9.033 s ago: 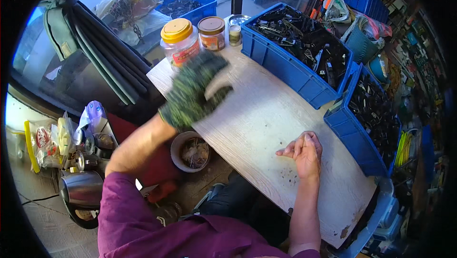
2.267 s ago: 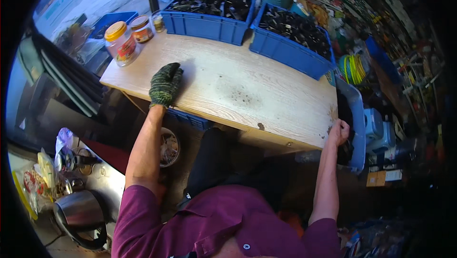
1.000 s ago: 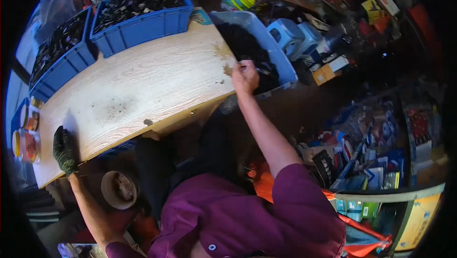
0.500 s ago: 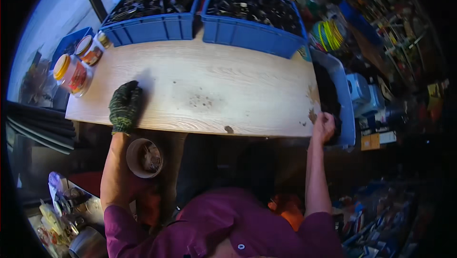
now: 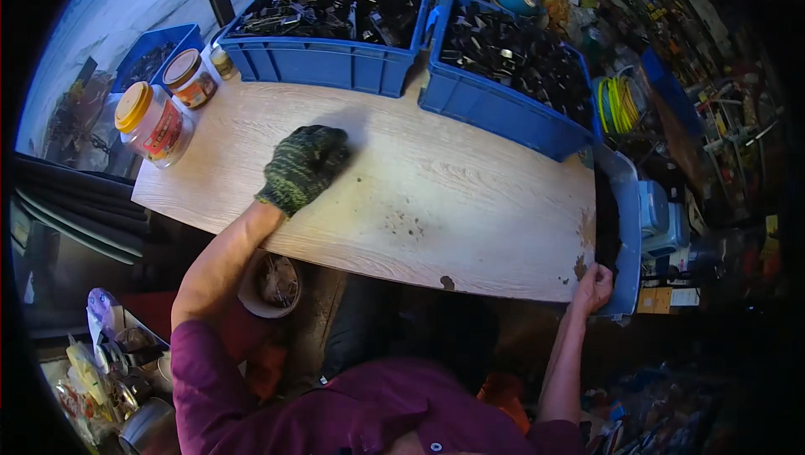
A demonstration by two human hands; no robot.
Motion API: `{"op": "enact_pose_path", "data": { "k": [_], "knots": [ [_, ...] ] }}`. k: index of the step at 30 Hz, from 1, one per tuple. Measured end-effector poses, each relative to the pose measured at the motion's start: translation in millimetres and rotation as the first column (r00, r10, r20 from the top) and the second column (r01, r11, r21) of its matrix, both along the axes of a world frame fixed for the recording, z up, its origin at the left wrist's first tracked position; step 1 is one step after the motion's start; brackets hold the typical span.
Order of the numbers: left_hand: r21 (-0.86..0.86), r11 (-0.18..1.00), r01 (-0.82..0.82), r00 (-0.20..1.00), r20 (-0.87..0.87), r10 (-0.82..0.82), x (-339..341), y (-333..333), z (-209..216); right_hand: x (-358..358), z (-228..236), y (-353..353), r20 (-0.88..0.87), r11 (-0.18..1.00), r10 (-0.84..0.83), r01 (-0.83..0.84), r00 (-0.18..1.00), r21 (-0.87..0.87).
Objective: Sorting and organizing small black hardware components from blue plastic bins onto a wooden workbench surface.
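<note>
My left hand [image 5: 304, 168], in a dark green and black knit glove, is over the left-middle part of the pale wooden tabletop [image 5: 495, 220]. Its fingers are curled closed, and whatever may be inside them is hidden. My bare right hand [image 5: 594, 289] is at the table's front right corner, beside the blue bin [image 5: 625, 287] with dark contents. The fingers there are bent and pressed together; I cannot make out what they hold. Small dark specks [image 5: 408, 222] and brown worn patches mark the wood.
Two blue crates [image 5: 323, 65] [image 5: 503, 115] full of small dark parts line the far edge. A yellow-lidded jar [image 5: 159, 130] and a brown-lidded jar [image 5: 191, 82] stand at the left. A round bucket [image 5: 270, 308] sits under the front edge. Yellow coiled cord [image 5: 619, 105] lies beyond, right.
My gloved left hand has gone right and farther in over the tabletop. My right hand remains at the table's right corner. The whole view has turned, so the table looks more tilted.
</note>
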State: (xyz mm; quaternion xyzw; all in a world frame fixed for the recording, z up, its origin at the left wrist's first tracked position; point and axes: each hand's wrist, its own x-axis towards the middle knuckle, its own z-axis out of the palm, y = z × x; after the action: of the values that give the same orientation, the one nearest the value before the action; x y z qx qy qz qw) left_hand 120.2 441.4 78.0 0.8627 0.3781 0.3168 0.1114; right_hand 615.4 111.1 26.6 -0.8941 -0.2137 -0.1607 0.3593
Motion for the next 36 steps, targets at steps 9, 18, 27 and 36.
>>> {"op": "enact_pose_path", "data": {
  "k": [9,18,27,36],
  "knots": [
    [0.363,0.930,-0.046,0.987,0.158,-0.013,-9,38,39,-10,8,3,-0.034,0.998,-0.043,0.041,0.998,-0.057],
    [0.544,0.778,-0.315,0.907,-0.069,0.416,-40,130,103,-5,4,2,0.013,0.996,-0.023,0.024,1.000,-0.087],
    [0.316,0.944,-0.092,0.883,-0.413,0.225,-31,181,119,5,-4,-3,-0.017,0.996,-0.021,0.020,1.000,-0.086],
    [0.369,0.929,-0.042,0.924,-0.340,0.176,-34,188,119,-11,7,4,-0.004,0.996,-0.035,0.034,0.999,-0.085]
  ]
}}
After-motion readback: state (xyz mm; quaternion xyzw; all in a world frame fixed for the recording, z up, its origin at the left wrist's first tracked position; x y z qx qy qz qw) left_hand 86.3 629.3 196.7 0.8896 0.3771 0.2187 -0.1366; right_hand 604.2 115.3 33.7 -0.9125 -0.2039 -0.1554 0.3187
